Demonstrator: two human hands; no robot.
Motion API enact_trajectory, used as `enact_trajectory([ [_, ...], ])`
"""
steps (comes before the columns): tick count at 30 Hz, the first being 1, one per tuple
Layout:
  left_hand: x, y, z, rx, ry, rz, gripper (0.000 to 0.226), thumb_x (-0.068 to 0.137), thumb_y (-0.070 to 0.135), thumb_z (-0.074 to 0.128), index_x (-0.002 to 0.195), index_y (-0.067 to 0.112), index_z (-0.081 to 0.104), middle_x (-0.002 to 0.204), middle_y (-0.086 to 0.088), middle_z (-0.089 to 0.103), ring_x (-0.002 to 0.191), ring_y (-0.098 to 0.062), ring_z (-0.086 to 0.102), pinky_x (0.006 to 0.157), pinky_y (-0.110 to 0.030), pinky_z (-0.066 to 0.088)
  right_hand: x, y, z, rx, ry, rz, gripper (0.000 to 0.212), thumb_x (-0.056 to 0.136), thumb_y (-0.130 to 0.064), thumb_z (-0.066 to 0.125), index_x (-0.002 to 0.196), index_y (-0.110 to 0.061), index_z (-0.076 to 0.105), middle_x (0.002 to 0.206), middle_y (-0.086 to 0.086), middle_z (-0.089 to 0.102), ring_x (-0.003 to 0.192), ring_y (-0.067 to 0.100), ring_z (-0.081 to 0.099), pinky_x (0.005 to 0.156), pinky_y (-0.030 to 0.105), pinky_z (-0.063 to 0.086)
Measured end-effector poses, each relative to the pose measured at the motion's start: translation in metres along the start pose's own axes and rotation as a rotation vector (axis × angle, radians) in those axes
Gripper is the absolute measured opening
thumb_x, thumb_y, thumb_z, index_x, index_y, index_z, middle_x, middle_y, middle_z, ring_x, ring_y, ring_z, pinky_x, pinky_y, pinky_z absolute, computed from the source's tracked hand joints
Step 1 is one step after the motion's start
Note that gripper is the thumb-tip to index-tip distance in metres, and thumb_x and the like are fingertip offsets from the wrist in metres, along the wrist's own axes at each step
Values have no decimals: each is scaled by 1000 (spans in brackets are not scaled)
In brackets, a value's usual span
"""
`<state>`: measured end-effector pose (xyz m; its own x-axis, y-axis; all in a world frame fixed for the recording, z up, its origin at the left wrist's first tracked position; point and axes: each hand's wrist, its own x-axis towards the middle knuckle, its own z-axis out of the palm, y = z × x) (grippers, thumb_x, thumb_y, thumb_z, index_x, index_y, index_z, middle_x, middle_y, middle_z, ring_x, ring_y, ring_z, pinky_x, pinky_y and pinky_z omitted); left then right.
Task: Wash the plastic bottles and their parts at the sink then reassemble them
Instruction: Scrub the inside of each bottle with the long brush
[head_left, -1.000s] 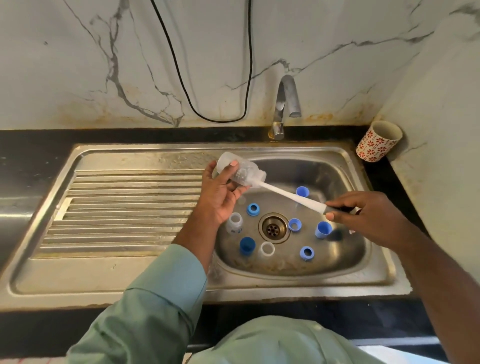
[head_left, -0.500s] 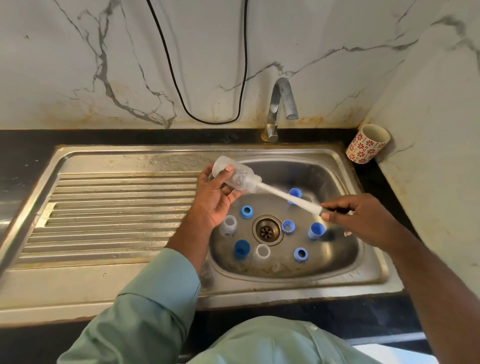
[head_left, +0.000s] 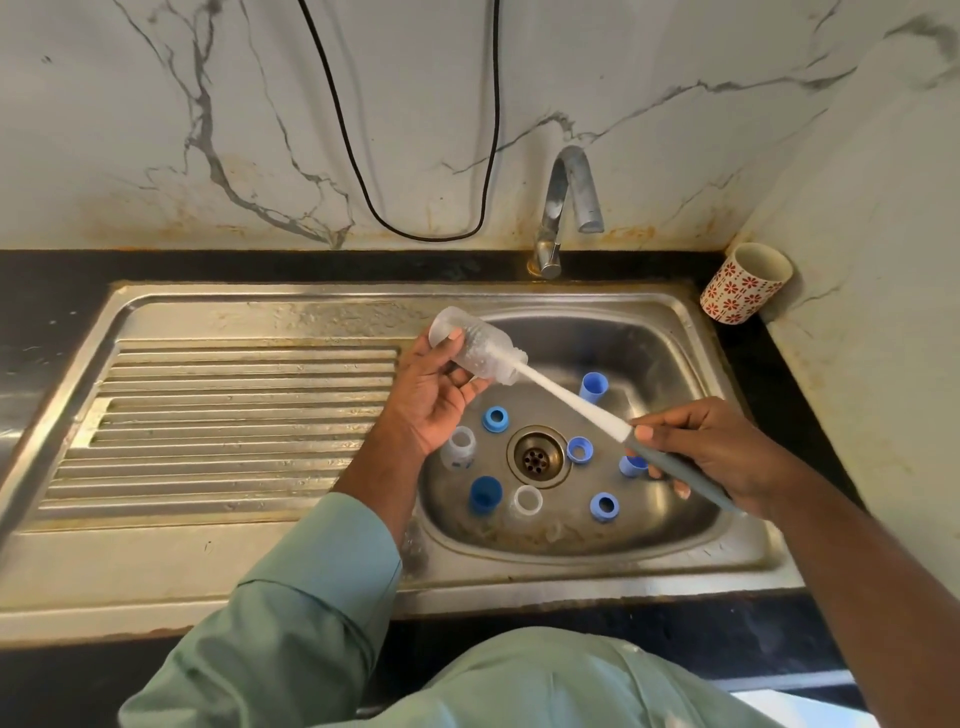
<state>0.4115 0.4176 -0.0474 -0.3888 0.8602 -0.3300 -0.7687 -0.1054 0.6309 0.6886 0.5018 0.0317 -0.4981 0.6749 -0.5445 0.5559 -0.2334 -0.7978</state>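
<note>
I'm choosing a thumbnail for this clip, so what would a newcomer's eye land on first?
First, the clear bottle held by the left hand over the sink, with a brush pushed into it by the right hand. Next, the blue caps ringing the drain. Then the red-flowered cup in the right corner.

Open room over the ribbed drainboard (head_left: 234, 410) at left. Sink basin (head_left: 670, 364) floor crowded around the drain (head_left: 537, 457): blue rings (head_left: 495, 419), blue caps (head_left: 485, 492), small clear bottles (head_left: 459, 447). Above the basin, blocked by the left hand (head_left: 434, 400) gripping a clear bottle (head_left: 475, 351) and the right hand (head_left: 719, 457) holding a brush (head_left: 576, 405). Tap (head_left: 569, 208) overhanging the far rim; patterned cup (head_left: 745, 283) in the far right corner.
</note>
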Motion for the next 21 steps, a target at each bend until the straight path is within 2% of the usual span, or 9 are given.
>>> enact_trajectory([
  [3,3,2,0,22,9,14,51,86,15,68,134,12,52,138,-19,56,125,-34,58,93,-48,56,-4,-5,-1,-32,-93,55,20,89,-17,65,98,-3,75,87,24,72,54,19,60,45,26,48],
  [6,6,4,-3,19,40,27,38,93,12,63,130,14,54,131,-17,61,121,-32,62,93,-47,57,-3,-13,-9,-191,9,-58,14,88,-19,67,96,-14,77,71,13,71,51,17,56,47,29,46],
  [9,8,8,2,3,16,13,35,93,13,62,126,14,56,127,-16,64,117,-32,64,94,-48,56,-3,-15,1,-80,61,-100,12,89,-19,67,94,-14,76,67,13,69,47,15,55,44,28,44],
  [12,9,13,8,13,15,11,23,97,12,58,120,15,59,117,-13,67,113,-30,66,88,-46,59,-7,-9,20,29,-40,10,24,94,-22,60,89,-4,76,68,16,67,48,17,53,40,24,42],
  [14,11,15,7,11,53,5,26,97,13,58,123,14,57,122,-14,64,117,-32,63,85,-45,60,-10,-8,22,-27,-76,29,29,95,-26,59,83,-5,76,65,16,65,46,17,50,39,23,41],
  [17,8,7,4,23,80,-26,32,93,15,63,124,15,56,129,-18,60,118,-33,62,81,-46,61,-9,-14,9,-283,71,-81,29,94,-30,62,78,-11,75,67,22,65,50,22,51,44,26,41],
  [19,7,4,6,15,56,-28,48,86,19,70,130,12,54,135,-21,57,120,-36,61,80,-45,60,-9,-16,9,-247,131,-135,27,93,-29,63,78,-11,75,62,19,63,48,20,52,43,26,41],
  [21,8,6,8,-24,33,-15,59,83,22,71,137,10,49,136,-21,56,121,-36,60,83,-45,59,-12,-13,20,-89,47,-86,27,93,-27,62,78,-9,76,62,17,64,45,16,51,41,24,40],
])
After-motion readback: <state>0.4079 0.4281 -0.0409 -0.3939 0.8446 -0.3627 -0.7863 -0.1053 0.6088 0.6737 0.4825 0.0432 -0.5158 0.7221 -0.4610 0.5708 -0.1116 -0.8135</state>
